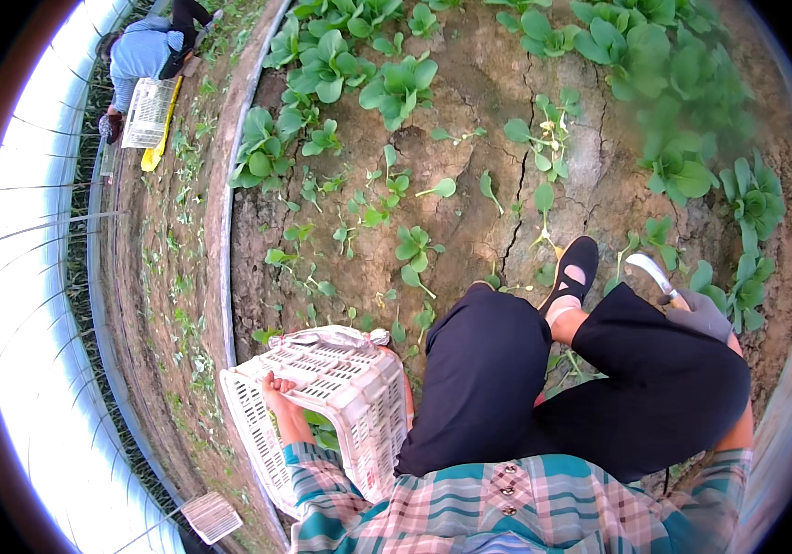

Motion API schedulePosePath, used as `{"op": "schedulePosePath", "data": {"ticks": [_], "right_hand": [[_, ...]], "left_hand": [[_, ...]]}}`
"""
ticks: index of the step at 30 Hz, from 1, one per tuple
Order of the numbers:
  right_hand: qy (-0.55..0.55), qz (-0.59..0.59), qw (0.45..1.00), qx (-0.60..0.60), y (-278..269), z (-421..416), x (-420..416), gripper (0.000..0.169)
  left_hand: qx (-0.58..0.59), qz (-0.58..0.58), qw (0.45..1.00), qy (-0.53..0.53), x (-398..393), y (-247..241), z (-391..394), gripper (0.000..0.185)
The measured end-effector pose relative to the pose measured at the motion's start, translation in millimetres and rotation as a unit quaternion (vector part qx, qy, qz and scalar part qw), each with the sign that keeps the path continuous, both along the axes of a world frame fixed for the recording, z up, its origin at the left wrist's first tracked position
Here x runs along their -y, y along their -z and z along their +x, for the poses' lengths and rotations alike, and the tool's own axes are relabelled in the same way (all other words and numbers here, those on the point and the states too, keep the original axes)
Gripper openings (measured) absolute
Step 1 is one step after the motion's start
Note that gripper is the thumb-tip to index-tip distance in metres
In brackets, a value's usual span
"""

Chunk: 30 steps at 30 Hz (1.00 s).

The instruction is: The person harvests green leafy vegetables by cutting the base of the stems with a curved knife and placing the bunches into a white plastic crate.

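My bare left hand (278,391) grips the rim of a white slatted plastic crate (379,415) at my left side. The crate is tipped, its open side facing me, and some green leaves (322,429) show inside. A pale bundled sheet or bag (330,337) lies along its far edge. By my right knee, my right hand (700,316) wears a grey glove and holds a small sickle (651,272) by its wooden handle. The curved blade points up and left, above the soil near leafy green plants (747,291).
Cracked soil (479,180) with loose leaves and seedlings lies ahead, with leafy greens (399,90) farther out. A pale strip (226,228) edges the bed on the left. Beyond it, a person (143,52) bends over another crate (149,112). A further crate (212,518) sits lower left.
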State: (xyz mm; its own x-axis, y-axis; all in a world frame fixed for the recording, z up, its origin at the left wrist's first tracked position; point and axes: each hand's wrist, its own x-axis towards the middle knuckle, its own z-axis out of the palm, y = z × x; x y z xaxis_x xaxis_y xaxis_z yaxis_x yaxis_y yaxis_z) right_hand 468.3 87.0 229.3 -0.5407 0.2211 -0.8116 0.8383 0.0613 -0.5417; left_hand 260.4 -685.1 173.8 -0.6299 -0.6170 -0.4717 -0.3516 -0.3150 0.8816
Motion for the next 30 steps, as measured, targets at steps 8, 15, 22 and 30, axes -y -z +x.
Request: {"op": "schedulePosePath", "data": {"ticks": [8,15,22,30], "right_hand": [[-0.071,0.001,0.997,0.031,13,-22,-10,0.036],[-0.109,0.027,0.993,0.023,3,-47,-6,0.036],[-0.128,0.053,0.987,0.075,3,-40,-4,0.045],[0.374,-0.043,0.925,-0.050,17,31,56,0.038]], "left_hand": [[0.073,0.009,0.996,0.055,-85,-17,-7,0.017],[0.036,0.046,0.994,0.094,-206,-26,-130,0.017],[-0.047,0.144,0.939,0.308,-267,27,-283,0.021],[-0.029,0.115,0.923,0.365,-291,37,-348,0.029]]}}
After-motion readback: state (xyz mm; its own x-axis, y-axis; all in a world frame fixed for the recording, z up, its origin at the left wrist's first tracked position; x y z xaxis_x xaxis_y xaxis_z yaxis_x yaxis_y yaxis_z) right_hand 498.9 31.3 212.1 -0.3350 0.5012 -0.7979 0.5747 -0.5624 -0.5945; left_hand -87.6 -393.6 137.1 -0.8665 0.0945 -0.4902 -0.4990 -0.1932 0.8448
